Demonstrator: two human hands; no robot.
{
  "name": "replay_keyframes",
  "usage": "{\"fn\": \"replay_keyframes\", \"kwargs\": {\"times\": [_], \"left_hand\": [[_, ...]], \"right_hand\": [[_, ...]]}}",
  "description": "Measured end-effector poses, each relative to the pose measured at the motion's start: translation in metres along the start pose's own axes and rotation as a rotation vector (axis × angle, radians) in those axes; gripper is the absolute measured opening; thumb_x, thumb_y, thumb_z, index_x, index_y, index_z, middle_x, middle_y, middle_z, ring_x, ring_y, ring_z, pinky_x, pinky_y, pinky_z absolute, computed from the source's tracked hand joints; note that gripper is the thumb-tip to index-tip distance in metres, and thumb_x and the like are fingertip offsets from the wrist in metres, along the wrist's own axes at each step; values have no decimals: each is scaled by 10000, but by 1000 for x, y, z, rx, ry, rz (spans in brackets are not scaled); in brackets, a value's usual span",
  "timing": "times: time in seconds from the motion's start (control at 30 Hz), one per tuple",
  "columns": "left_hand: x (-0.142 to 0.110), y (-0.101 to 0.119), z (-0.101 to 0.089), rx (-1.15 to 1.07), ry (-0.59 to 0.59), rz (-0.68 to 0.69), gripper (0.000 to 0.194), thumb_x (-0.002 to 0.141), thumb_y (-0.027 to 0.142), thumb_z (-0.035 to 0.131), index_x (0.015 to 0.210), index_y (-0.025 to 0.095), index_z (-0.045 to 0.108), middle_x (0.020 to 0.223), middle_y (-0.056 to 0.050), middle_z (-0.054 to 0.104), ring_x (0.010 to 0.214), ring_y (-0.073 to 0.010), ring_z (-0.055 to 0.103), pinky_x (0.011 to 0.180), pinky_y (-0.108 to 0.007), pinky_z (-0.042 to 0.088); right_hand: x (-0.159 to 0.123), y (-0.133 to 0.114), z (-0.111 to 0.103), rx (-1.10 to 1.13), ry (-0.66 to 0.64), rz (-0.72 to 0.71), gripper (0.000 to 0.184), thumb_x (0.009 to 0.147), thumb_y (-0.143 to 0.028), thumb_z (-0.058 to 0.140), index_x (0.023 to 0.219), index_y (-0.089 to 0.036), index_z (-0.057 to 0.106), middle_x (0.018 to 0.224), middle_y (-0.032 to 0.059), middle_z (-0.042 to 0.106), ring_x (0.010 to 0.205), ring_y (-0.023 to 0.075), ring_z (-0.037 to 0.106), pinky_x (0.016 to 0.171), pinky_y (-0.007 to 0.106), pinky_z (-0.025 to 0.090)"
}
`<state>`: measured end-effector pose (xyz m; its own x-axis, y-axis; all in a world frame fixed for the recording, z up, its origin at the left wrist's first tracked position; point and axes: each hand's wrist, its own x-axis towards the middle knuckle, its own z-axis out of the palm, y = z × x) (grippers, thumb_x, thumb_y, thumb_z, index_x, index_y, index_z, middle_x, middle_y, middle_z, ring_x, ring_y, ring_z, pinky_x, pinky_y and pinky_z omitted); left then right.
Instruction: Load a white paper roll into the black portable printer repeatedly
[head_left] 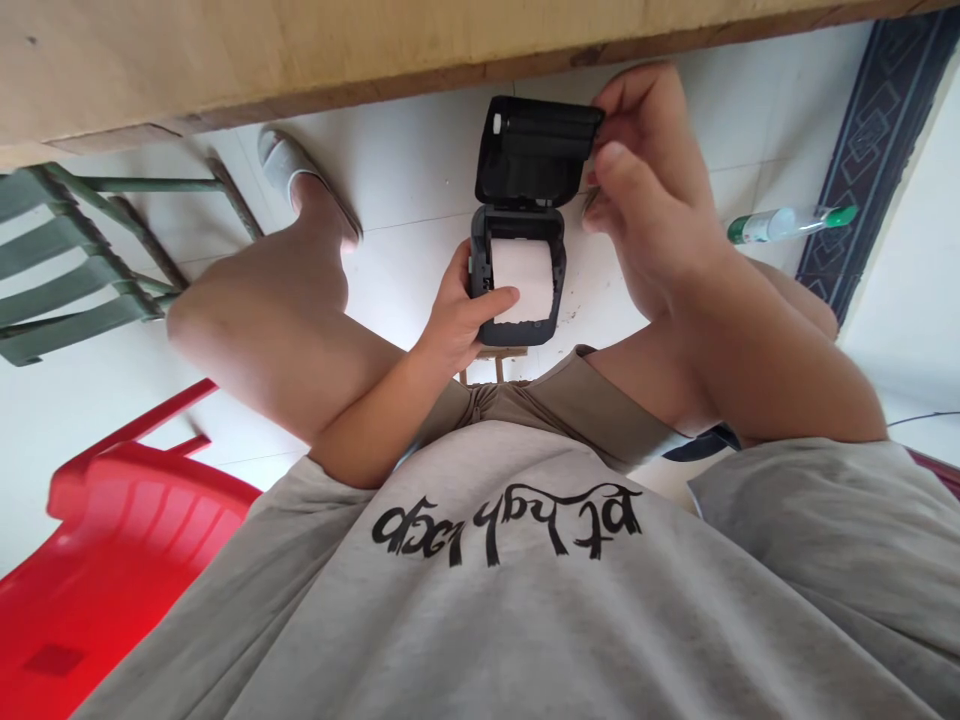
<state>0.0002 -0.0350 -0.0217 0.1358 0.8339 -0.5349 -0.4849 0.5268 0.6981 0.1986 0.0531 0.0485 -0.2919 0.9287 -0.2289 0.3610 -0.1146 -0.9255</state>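
A small black printer (555, 268) sits open between my knees, its hinged lid (534, 155) raised toward the table. A white paper roll (525, 275) fills its tray. My left hand (459, 315) wraps around the printer's left side and underside, thumb lying across the paper roll. My right hand (646, 180) pinches the upper right corner of the lid with thumb and fingers.
A wooden table edge (300, 60) runs across the top. A green chair (82, 250) stands at left and a red plastic chair (112, 540) at lower left. A green-capped bottle (787, 222) lies on the white floor at right, beside a dark patterned rug (870, 150).
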Motion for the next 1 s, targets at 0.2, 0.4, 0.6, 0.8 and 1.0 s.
{"fn": "replay_keyframes", "kwargs": {"times": [0.2,0.4,0.6,0.8,1.0], "left_hand": [[-1,3,2,-18,4,-12,696,575,483,1054,1115,279,667,1079,-45,734,1165,-349,761,912,-431,645],[-5,8,3,-44,1,-18,731,602,585,1040,1176,308,682,1100,-44,753,1188,-351,772,908,-432,672],[-4,9,3,-60,38,22,567,733,600,968,1127,274,722,998,-31,758,1099,-297,800,862,-386,684],[-2,11,1,-59,74,26,567,723,589,952,1111,259,703,1005,-43,764,1227,-344,773,963,-447,676],[1,9,2,-100,130,-10,455,897,642,768,1113,244,720,1066,-70,790,1312,-353,742,1026,-463,664]], "right_hand": [[0,-1,4,87,4,40,320,1021,-511,552,1176,-231,536,1130,64,637,964,109,575,842,258,516],[6,15,9,-185,-351,58,623,862,-523,728,1363,-233,498,1343,68,632,1063,151,635,924,320,546],[3,20,25,-150,-335,48,781,783,-586,753,1395,-214,443,1349,92,626,1089,173,648,970,348,581],[1,22,33,-102,-292,21,755,799,-570,768,1389,-229,444,1409,94,600,1094,161,644,930,314,606],[4,18,33,-261,-318,20,721,852,-472,725,1467,-258,414,1390,71,614,1066,164,653,1018,358,585]]}}
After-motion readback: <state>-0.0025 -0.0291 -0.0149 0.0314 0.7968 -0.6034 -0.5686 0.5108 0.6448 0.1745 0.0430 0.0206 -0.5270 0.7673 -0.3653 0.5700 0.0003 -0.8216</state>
